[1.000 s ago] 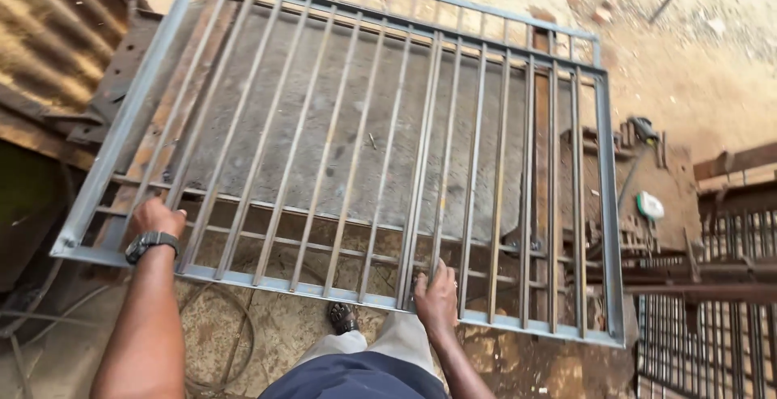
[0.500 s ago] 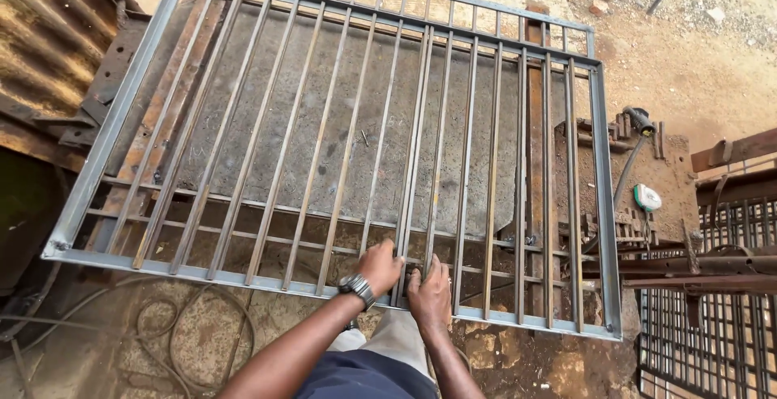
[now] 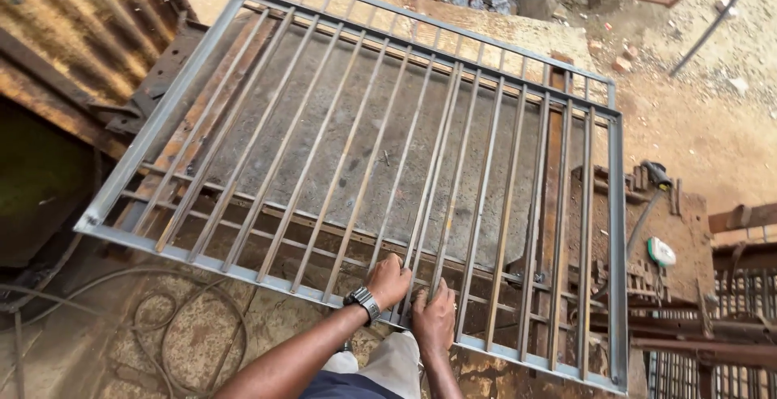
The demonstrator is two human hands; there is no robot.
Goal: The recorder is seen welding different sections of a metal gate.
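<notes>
The big metal gate lies flat. Both hands grip bars at its near edge: left hand, right hand. If the gate slips, fingers could get pinched.

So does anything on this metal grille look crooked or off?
Yes. Near both hands, left hand and right hand, two upright bars of the grey grille sit crowded together, while the other gaps look even.
</notes>
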